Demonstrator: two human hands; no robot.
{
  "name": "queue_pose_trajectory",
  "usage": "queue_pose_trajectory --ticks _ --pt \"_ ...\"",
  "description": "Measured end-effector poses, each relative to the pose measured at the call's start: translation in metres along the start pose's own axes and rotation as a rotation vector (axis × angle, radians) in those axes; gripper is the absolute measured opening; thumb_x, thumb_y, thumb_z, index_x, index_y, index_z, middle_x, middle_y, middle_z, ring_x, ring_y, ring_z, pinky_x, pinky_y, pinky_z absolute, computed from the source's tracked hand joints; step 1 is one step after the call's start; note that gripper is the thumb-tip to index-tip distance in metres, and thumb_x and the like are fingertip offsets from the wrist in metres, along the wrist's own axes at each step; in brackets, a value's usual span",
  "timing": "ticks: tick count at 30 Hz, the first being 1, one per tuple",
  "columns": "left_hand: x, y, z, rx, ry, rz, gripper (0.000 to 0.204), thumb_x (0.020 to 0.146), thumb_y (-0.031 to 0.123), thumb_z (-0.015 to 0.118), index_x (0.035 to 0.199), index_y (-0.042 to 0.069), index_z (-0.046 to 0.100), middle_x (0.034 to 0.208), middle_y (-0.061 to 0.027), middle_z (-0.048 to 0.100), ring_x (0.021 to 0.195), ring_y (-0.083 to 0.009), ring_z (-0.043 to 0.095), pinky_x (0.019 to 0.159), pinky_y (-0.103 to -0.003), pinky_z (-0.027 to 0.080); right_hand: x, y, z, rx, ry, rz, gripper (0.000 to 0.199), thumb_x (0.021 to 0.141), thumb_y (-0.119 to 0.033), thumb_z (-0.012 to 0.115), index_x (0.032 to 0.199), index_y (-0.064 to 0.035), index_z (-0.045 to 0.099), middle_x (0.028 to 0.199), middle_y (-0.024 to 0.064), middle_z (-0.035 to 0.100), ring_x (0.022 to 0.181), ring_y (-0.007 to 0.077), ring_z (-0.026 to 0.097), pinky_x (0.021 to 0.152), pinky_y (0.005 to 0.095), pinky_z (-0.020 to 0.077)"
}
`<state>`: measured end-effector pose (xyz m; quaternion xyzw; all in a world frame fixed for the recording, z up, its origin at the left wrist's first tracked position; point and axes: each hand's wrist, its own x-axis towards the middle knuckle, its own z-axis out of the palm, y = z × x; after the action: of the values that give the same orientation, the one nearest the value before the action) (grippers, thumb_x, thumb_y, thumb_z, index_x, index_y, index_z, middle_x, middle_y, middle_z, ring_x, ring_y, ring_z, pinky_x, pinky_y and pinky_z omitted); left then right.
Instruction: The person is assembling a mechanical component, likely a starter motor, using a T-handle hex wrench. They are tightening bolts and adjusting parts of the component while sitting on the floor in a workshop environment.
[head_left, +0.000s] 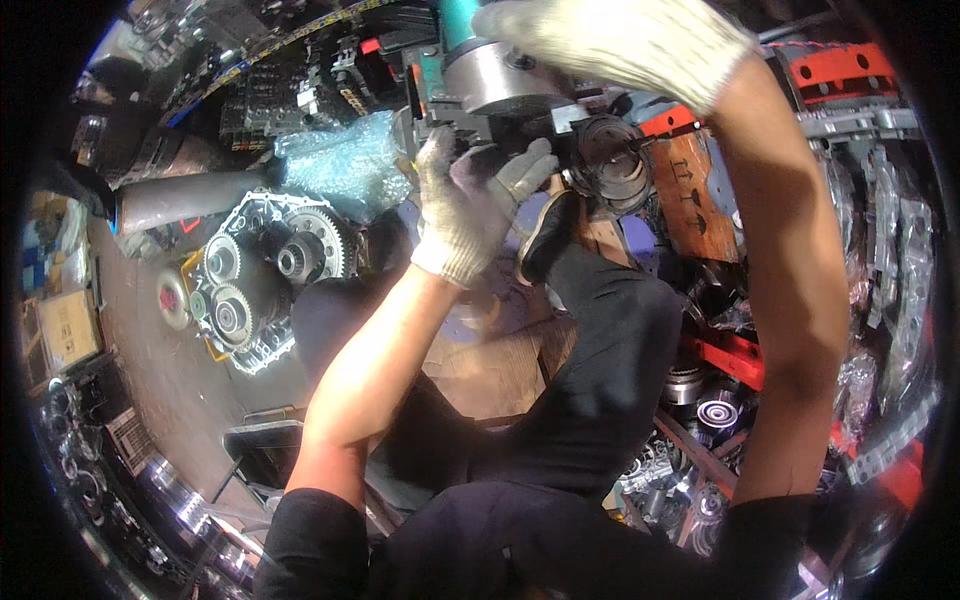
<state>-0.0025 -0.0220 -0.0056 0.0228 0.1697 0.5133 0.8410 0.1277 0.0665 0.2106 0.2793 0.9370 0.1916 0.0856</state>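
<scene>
Gloved, the right hand [620, 40] lies nearest, draped over a grey metal cylinder [500, 78], seemingly steadying it; whether its grip is closed I cannot tell. Just below, the left hand [470, 200] spreads open-fingered against the cylinder's underside (holding nothing). Right of it sits a dark ring part [612, 160]; well left, a gear housing [265, 275] rests on the floor.

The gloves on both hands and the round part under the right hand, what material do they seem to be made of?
The left hand and right hand wear off-white knitted gloves, probably cotton: ribbed cuffs and a woven texture show. The round part looks like bare machined metal, grey with a dull sheen; which alloy cannot be told.
</scene>
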Motion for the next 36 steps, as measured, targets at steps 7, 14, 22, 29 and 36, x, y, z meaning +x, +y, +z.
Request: queue_pose_trajectory --ticks 7,14,22,29,36 --pt "0.002 0.000 0.003 -0.007 -0.017 0.010 0.110 0.088 0.066 0.066 0.154 -0.011 0.025 0.151 -0.0364 0.039 0.140 -0.0486 0.045 0.118 -0.058 0.042 0.025 -0.001 -0.004 -0.014 0.134 -0.104 0.013 0.090 -0.011 0.070 0.088 0.0006 0.076 0.098 0.0171 0.072 0.089 0.0201 0.068 0.083 0.0286 0.0627" --pt "0.000 0.002 0.007 0.036 -0.021 0.037 0.106 0.089 0.062 0.068 0.153 -0.011 0.026 0.153 -0.0369 0.037 0.138 -0.0515 0.047 0.117 -0.059 0.042 0.000 -0.015 -0.050 0.667 -0.422 0.279 0.021 0.089 -0.006 0.063 0.108 0.0044 0.065 0.085 0.0108 0.066 0.066 0.0169 0.061 0.055 0.0252 0.0561" --pt "0.002 0.004 0.000 -0.085 0.008 -0.001 0.084 0.091 0.053 0.069 0.144 -0.005 0.042 0.138 -0.0274 0.053 0.131 -0.0461 0.053 0.113 -0.060 0.047 -0.035 -0.013 -0.057 0.687 -0.236 0.322 0.027 0.088 -0.015 0.058 0.109 0.0004 0.066 0.087 0.0159 0.071 0.079 0.0274 0.071 0.072 0.0402 0.0565" --pt "0.002 0.002 0.000 -0.027 -0.026 0.029 0.084 0.092 0.057 0.065 0.143 -0.007 0.044 0.138 -0.0294 0.053 0.128 -0.0455 0.057 0.111 -0.058 0.049 -0.020 -0.018 -0.060 0.648 -0.277 0.342 0.028 0.092 -0.023 0.061 0.107 -0.0006 0.066 0.085 0.0154 0.070 0.078 0.0265 0.070 0.072 0.0392 0.0555" --pt "0.002 0.002 0.002 0.079 -0.005 0.049 0.098 0.090 0.067 0.061 0.144 -0.012 0.043 0.140 -0.0337 0.053 0.130 -0.0457 0.057 0.116 -0.057 0.045 -0.022 -0.008 -0.054 0.591 -0.385 0.177 0.039 0.101 -0.040 0.062 0.116 -0.0049 0.070 0.081 0.0073 0.071 0.068 0.0192 0.068 0.063 0.0341 0.0575"
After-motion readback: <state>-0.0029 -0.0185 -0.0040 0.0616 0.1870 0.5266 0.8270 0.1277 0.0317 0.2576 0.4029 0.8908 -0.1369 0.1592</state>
